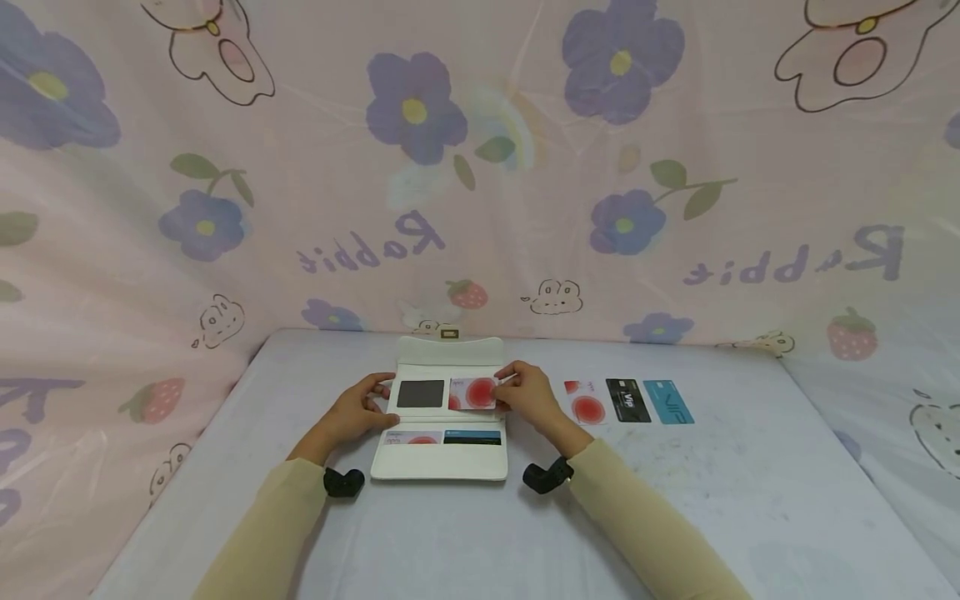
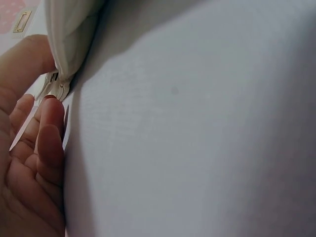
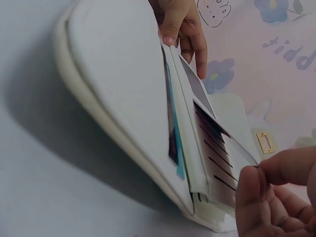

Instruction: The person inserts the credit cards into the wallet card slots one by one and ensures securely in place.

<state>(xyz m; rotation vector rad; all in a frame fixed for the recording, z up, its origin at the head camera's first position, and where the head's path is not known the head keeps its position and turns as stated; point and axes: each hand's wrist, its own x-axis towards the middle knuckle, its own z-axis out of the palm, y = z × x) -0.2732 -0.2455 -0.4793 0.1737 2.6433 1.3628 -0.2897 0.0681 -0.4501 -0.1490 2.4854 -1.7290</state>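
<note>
A white wallet lies unfolded on the table, its flap pointing away. My left hand grips its left edge, thumb near the fold, as the right wrist view also shows. With thumb and fingertips, my right hand pinches the right end of a pink-and-red card at the upper right card slots. In the right wrist view this card stands partly out of the slots, seen nearly edge-on. A grey window sits left of it. In the lower half are a pink-white card and a blue-black card.
Right of the wallet lie a pink-and-red card, a black Vip card and a blue VIP card, side by side on the white tabletop. A printed curtain hangs behind and beside the table.
</note>
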